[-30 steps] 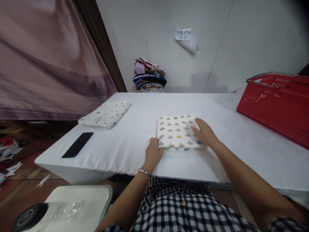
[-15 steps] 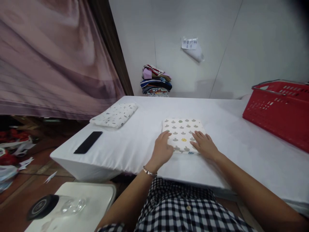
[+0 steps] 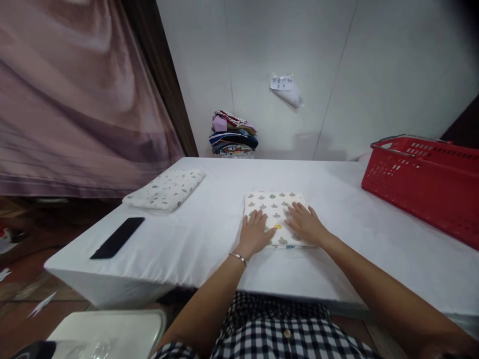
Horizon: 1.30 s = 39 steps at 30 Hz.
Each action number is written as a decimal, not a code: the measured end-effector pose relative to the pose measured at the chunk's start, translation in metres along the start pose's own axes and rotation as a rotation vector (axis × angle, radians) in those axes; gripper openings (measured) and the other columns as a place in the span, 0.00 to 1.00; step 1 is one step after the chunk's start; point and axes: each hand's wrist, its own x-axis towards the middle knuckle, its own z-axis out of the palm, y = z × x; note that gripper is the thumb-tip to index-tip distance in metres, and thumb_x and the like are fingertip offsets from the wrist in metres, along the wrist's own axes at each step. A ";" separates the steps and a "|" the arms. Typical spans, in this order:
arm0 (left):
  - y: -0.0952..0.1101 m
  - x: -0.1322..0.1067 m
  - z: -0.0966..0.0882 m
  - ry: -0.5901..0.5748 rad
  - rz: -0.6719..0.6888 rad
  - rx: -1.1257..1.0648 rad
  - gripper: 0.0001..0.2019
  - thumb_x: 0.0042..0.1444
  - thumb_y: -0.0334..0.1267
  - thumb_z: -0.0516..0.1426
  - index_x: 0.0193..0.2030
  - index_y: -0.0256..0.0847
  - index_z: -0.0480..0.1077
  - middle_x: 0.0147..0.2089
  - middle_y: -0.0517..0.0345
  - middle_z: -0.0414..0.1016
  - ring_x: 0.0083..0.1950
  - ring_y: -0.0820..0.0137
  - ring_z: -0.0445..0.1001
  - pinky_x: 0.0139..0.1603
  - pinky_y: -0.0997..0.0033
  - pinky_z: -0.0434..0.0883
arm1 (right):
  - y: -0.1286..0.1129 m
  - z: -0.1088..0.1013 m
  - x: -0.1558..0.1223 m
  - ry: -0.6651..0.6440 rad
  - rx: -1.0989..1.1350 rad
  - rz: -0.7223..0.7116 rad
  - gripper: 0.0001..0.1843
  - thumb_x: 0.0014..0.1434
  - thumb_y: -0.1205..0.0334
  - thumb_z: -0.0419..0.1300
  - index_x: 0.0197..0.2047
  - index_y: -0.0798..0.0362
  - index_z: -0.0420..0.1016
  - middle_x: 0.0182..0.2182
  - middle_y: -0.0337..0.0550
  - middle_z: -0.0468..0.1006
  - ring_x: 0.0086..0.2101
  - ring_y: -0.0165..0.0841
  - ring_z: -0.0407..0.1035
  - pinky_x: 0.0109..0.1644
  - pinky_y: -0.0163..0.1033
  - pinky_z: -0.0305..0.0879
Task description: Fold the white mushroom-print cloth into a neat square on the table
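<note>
A folded white cloth (image 3: 275, 206) printed with grey mushroom-like shapes lies flat on the white-covered table (image 3: 209, 219) in front of me. On its left front part rests my left hand (image 3: 255, 233), fingers spread and pressing down lightly. My right hand (image 3: 305, 223) lies flat over the cloth's right side, its fingers also apart. Neither hand grips anything. Part of the printed top is hidden beneath both palms. Farther left, a second folded white cloth (image 3: 164, 189) with small dark prints lies near the table's left edge.
A black flat object (image 3: 118, 238) lies at the left front. The red basket (image 3: 419, 184) stands on the right. Folded clothes (image 3: 234, 134) are stacked at the back, against the wall. A white stool (image 3: 108, 329) is below left, a pink curtain (image 3: 75, 99) beyond.
My left hand has moved from the cloth's left edge onto its top and spread its fingers. My right hand has slid slightly inward. The camera view has shifted.
</note>
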 end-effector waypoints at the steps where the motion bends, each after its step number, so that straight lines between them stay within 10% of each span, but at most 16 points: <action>1: 0.000 0.000 0.000 0.001 -0.002 0.002 0.29 0.60 0.55 0.45 0.64 0.42 0.56 0.69 0.49 0.50 0.71 0.57 0.43 0.67 0.46 0.42 | -0.003 -0.003 0.011 0.022 0.001 -0.022 0.31 0.64 0.42 0.41 0.65 0.48 0.55 0.67 0.48 0.50 0.65 0.41 0.39 0.65 0.54 0.37; 8: -0.002 0.000 -0.001 -0.017 -0.003 0.014 0.30 0.61 0.55 0.44 0.65 0.41 0.55 0.70 0.49 0.48 0.71 0.58 0.42 0.68 0.48 0.42 | 0.017 0.009 0.084 -0.022 -0.049 0.044 0.32 0.64 0.46 0.43 0.66 0.53 0.52 0.67 0.50 0.48 0.65 0.42 0.38 0.65 0.53 0.36; 18: -0.002 0.003 -0.006 -0.071 -0.050 -0.140 0.29 0.60 0.53 0.47 0.65 0.40 0.57 0.70 0.50 0.47 0.71 0.58 0.40 0.68 0.48 0.39 | 0.035 0.026 0.096 -0.054 0.023 0.093 0.34 0.63 0.45 0.43 0.66 0.54 0.52 0.67 0.50 0.48 0.65 0.42 0.39 0.66 0.54 0.35; 25: -0.041 0.024 -0.023 0.153 -0.335 -0.669 0.26 0.54 0.47 0.57 0.58 0.40 0.65 0.65 0.48 0.60 0.66 0.60 0.57 0.66 0.60 0.54 | 0.078 0.004 0.066 0.241 0.807 0.489 0.28 0.61 0.49 0.50 0.59 0.54 0.65 0.60 0.49 0.65 0.58 0.39 0.60 0.62 0.45 0.55; 28: -0.059 0.035 -0.020 0.146 -0.493 -0.840 0.27 0.50 0.45 0.61 0.56 0.41 0.66 0.55 0.48 0.71 0.55 0.59 0.70 0.58 0.59 0.64 | 0.091 0.007 0.039 0.165 1.052 0.669 0.28 0.57 0.53 0.56 0.59 0.55 0.65 0.53 0.50 0.73 0.47 0.40 0.71 0.51 0.45 0.67; 39: -0.071 0.063 -0.020 0.002 -0.552 -0.813 0.23 0.50 0.51 0.60 0.48 0.38 0.69 0.48 0.45 0.76 0.46 0.58 0.75 0.47 0.62 0.69 | 0.081 0.000 0.007 -0.086 1.059 0.718 0.43 0.52 0.43 0.60 0.65 0.56 0.55 0.52 0.56 0.72 0.45 0.44 0.71 0.41 0.43 0.70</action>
